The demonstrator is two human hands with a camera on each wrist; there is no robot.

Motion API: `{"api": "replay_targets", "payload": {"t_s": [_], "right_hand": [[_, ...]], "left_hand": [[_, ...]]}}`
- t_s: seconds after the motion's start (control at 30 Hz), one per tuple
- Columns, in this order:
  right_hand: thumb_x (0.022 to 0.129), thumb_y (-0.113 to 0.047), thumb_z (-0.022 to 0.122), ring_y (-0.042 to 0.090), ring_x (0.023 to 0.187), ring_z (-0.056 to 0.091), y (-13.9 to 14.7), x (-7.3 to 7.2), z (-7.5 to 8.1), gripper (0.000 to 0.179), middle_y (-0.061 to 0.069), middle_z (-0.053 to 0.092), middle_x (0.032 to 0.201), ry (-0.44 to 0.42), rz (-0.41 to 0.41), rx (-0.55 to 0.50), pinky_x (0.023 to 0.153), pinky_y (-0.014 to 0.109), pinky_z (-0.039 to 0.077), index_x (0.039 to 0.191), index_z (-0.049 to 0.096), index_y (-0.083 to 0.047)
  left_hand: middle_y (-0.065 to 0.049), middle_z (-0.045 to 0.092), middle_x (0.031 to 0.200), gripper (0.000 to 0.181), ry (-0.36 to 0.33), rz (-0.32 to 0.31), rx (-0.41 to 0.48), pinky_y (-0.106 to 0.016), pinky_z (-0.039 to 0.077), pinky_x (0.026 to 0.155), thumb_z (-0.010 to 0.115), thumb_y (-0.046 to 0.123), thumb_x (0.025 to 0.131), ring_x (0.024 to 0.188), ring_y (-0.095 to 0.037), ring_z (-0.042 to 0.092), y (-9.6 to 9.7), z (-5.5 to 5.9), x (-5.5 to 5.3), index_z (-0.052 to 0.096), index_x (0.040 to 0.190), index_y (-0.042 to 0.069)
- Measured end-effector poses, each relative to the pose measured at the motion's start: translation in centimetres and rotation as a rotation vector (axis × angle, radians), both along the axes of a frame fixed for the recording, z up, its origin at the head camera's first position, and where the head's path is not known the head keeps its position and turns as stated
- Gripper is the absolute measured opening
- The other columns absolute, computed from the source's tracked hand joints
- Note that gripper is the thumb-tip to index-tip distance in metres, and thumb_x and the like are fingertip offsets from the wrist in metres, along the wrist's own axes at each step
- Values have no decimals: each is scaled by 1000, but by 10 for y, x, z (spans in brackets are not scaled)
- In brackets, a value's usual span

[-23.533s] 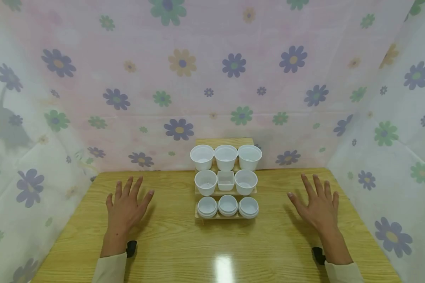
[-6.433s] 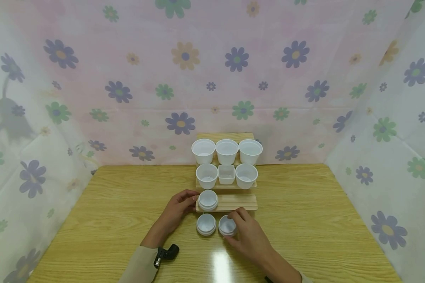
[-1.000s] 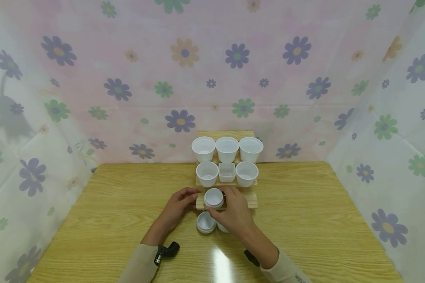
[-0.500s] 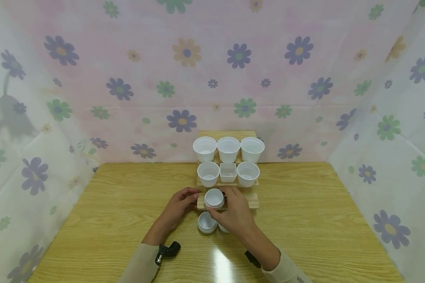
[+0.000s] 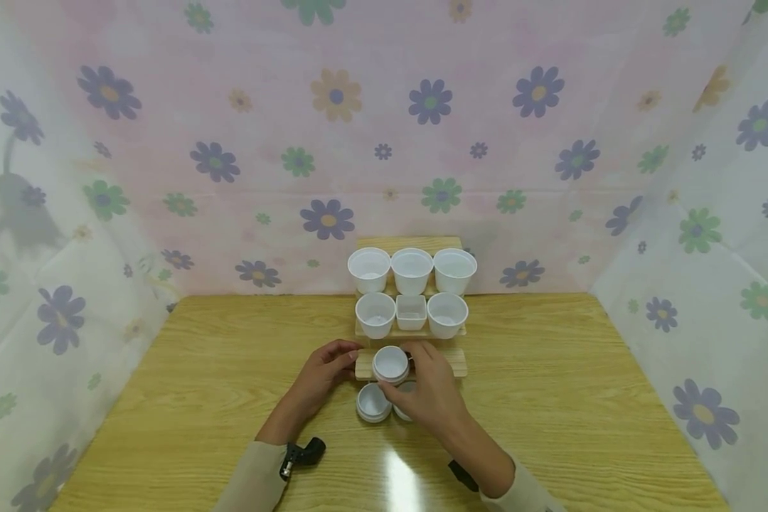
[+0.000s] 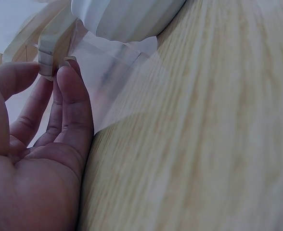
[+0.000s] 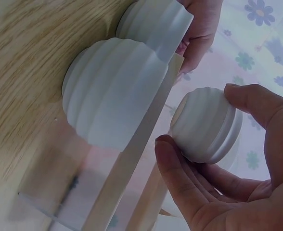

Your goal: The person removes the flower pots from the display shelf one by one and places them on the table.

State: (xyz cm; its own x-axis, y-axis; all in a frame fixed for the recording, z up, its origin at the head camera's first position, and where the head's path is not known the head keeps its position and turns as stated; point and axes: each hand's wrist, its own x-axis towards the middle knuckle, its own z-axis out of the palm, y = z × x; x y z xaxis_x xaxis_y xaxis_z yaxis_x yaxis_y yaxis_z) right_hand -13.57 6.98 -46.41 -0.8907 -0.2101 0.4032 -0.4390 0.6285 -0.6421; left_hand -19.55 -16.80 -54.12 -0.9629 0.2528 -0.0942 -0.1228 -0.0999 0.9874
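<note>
In the head view my right hand [image 5: 436, 398] pinches a small white ribbed pot [image 5: 390, 364] between thumb and fingers. It overlaps the lowest step of a wooden tiered stand [image 5: 456, 361]; in the right wrist view the pot [image 7: 206, 125] is tilted, close beside the board. My left hand [image 5: 323, 377] grips that step's left end; the left wrist view shows the thumb and fingers around the board's end [image 6: 52, 48]. Two matching pots stand on the table before the stand, a left one [image 5: 374, 402] and a right one [image 5: 404, 411] partly behind my right hand.
On the middle step stand two round white cups, one on the left [image 5: 375, 315] and one on the right [image 5: 447, 315], with a square cup [image 5: 411, 313] between them. Three larger white cups [image 5: 412, 272] fill the upper step. Flowered cloth [image 5: 269, 199] hangs behind the table.
Earlier all three small pots stood on the lowest step; two are now on the table and the third is in my right hand. In the last half second it shifted slightly right and nearer me.
</note>
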Motion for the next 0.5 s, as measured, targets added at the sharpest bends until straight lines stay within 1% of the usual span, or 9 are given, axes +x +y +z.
{"api": "replay_targets", "payload": {"t_s": [0.17,0.27,0.5], "right_hand": [[77,-21,98,17,95,66,3,3,0,54,5,67,110,-2,-8,8,77,27,58,118,68,-3],[76,-21,98,17,96,66,5,5,0,55,5,67,111,-7,-10,-4,78,27,60,119,68,-3],[77,-15,97,19,98,67,12,9,1,56,7,66,112,-44,24,-65,80,35,63,122,67,-2]], "left_hand": [[-6,71,114,35,3,-9,-1,-30,60,83,64,19,108,96,-18,71,0,0,1,63,134,-6],[-6,71,114,36,7,-12,-3,-30,60,83,64,19,108,97,-18,71,0,0,1,63,134,-6],[-7,72,114,37,18,-21,6,-31,60,83,64,19,108,96,-19,71,-1,0,0,62,134,-7]]}}
